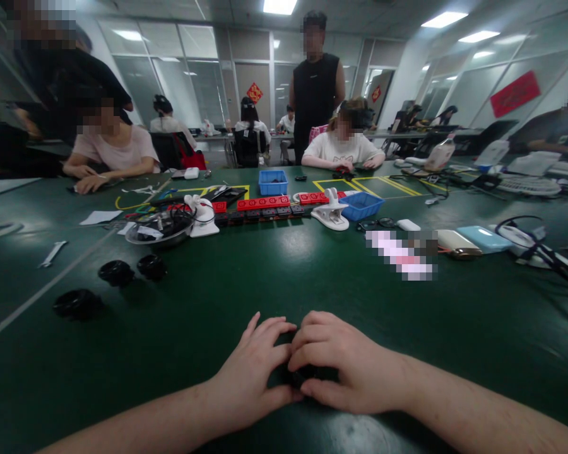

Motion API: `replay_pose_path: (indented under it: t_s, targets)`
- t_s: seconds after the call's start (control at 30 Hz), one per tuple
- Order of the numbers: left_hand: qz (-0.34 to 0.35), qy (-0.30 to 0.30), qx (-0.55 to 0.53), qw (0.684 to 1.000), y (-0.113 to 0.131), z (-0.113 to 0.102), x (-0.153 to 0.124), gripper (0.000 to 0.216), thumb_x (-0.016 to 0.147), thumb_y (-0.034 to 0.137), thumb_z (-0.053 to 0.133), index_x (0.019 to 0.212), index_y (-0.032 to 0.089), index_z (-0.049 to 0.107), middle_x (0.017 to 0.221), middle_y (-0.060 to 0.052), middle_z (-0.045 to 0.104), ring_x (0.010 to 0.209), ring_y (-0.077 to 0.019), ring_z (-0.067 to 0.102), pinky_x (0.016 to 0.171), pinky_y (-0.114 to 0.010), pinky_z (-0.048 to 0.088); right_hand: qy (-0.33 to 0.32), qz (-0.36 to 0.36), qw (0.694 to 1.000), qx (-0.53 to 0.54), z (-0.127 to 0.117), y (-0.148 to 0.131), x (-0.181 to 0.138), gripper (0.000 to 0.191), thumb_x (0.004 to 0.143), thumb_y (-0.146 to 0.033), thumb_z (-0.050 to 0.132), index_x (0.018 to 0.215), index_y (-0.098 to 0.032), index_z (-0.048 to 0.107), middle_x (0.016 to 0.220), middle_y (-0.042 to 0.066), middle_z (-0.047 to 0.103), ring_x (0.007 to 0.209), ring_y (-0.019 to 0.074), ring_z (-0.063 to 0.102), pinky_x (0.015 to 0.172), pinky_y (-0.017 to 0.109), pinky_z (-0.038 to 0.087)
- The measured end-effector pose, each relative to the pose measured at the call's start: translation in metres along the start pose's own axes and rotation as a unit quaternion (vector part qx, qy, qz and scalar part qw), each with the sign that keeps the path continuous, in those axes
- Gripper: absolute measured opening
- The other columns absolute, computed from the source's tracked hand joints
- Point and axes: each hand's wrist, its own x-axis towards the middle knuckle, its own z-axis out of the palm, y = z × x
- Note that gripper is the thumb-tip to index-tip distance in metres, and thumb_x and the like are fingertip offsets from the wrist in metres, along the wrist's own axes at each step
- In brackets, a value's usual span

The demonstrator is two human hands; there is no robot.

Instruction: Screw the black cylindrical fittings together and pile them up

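Note:
Close in front of me, a black round part [303, 374] sits low at the table surface, mostly hidden by my fingers. My right hand [334, 356] curls over it from the right, fingertips and thumb closed round it. From the other side my left hand [260, 366] holds it between thumb and forefinger, its other fingers reaching forward. Off to the left stand three black ring-shaped parts: one nearer [78, 304], one behind it [116, 273] and a smaller one [152, 267].
On the green table, a wrench [53, 254] lies at the left. Beyond are a bowl [159, 230] of black bits, white clamps [330, 211], red-and-black strips [264, 203] and blue baskets [361, 206]. A blue case [483, 239] and cables lie right. People sit across the table.

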Motion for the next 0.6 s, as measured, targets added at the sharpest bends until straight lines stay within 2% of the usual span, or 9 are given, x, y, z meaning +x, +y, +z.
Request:
replay_pose_path:
  t_s: [0.17,0.23,0.33,0.47,0.6]
  targets:
    - [0.0,-0.003,-0.005,1.0,-0.0006,0.0,-0.0007,0.032,0.069,0.035,0.07,0.1,0.03,0.062,0.127,-0.003,0.047,0.122,-0.0303,0.036,0.103,-0.059,0.014,-0.014,-0.027,0.999,0.043,-0.0016,-0.0016,0.0016,0.024,0.073,-0.009,0.05,0.091,-0.016,0.064,0.092,0.003,0.066,0.093,0.0162,0.054,0.091,0.035,0.036]
    - [0.004,0.001,-0.004,1.0,-0.0006,0.0008,-0.0004,0.029,0.068,0.037,0.071,0.095,0.029,0.064,0.125,-0.003,0.048,0.121,-0.0306,0.037,0.102,-0.059,0.015,-0.018,-0.039,0.997,0.061,-0.0013,-0.0013,0.002,0.026,0.071,-0.006,0.047,0.088,-0.016,0.064,0.091,0.002,0.067,0.094,0.0155,0.055,0.094,0.034,0.035]
    - [0.01,0.014,0.002,1.0,-0.0007,0.0021,0.0001,0.031,0.069,0.039,0.069,0.098,0.03,0.063,0.122,-0.003,0.05,0.119,-0.0306,0.04,0.101,-0.06,0.017,-0.02,-0.048,0.995,0.086,-0.0004,-0.0007,0.0027,0.026,0.068,-0.004,0.046,0.082,-0.016,0.065,0.094,0.003,0.067,0.097,0.0149,0.056,0.097,0.033,0.033]
    - [0.023,0.019,0.01,1.0,-0.0028,0.0035,-0.0001,0.04,0.073,0.041,0.064,0.112,0.031,0.057,0.123,-0.005,0.05,0.119,-0.0305,0.04,0.102,-0.06,0.018,-0.018,-0.055,0.992,0.113,-0.0002,-0.0017,0.004,0.025,0.071,-0.007,0.047,0.087,-0.016,0.064,0.101,0.004,0.066,0.1,0.0143,0.055,0.1,0.033,0.031]
    - [0.022,0.019,0.003,1.0,-0.0048,0.0038,-0.001,0.054,0.072,0.035,0.066,0.123,0.029,0.047,0.126,-0.007,0.048,0.12,-0.0305,0.039,0.102,-0.06,0.017,0.023,-0.035,0.995,0.087,-0.0002,-0.0017,0.0039,0.026,0.078,-0.02,0.053,0.102,-0.011,0.06,0.102,0.009,0.063,0.102,0.0175,0.052,0.095,0.035,0.034]
